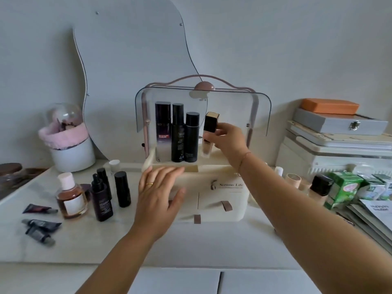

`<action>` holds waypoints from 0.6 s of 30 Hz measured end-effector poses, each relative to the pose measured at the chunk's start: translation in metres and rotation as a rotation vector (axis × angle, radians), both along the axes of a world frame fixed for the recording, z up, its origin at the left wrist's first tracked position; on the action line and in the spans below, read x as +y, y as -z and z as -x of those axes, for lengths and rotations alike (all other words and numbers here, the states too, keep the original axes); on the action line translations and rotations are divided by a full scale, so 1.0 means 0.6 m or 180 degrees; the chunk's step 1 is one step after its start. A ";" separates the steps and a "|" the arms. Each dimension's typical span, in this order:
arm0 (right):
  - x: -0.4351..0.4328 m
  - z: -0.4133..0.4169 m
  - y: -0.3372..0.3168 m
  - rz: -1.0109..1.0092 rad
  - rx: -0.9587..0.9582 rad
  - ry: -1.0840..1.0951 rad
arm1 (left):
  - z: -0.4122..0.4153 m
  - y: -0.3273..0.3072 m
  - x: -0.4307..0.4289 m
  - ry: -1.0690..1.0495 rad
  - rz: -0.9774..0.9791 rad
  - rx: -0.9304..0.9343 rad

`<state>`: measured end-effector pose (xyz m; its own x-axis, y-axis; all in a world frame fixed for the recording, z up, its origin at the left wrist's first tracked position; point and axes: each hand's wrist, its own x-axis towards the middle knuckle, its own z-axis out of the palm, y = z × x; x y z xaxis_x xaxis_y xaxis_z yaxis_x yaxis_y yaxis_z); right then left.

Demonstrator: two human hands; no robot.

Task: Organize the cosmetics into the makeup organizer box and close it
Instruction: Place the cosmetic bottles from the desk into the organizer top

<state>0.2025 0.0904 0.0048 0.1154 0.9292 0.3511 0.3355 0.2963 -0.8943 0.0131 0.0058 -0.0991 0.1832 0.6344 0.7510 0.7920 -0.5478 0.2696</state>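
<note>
While the clear lid (233,107) of the makeup organizer box (220,187) is swung up at frame centre, a beige foundation bottle (209,134) with a black cap is gripped by the right hand (228,137) inside the upper compartment — tilted slightly, just right of three dark bottles (177,132) standing in a row. The left hand (159,194) is laid flat and open, fingers spread, against the box's front left, holding nothing. More cosmetics (101,194) are seen on the white tabletop (191,242) at lower left — bottles upright, small tubes (40,225) lying flat.
</note>
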 end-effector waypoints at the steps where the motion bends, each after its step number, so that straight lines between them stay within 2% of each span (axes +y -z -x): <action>1: 0.018 -0.002 0.004 0.0169 0.0018 0.0054 | 0.000 0.001 0.000 0.0016 0.0021 0.0002; 5: 0.052 -0.007 0.018 0.0562 0.0137 -0.0071 | 0.000 0.003 0.003 0.0019 0.0052 -0.0010; 18: 0.069 -0.003 0.032 0.0743 -0.0062 -0.0053 | -0.001 0.009 0.007 -0.0013 0.0008 -0.0014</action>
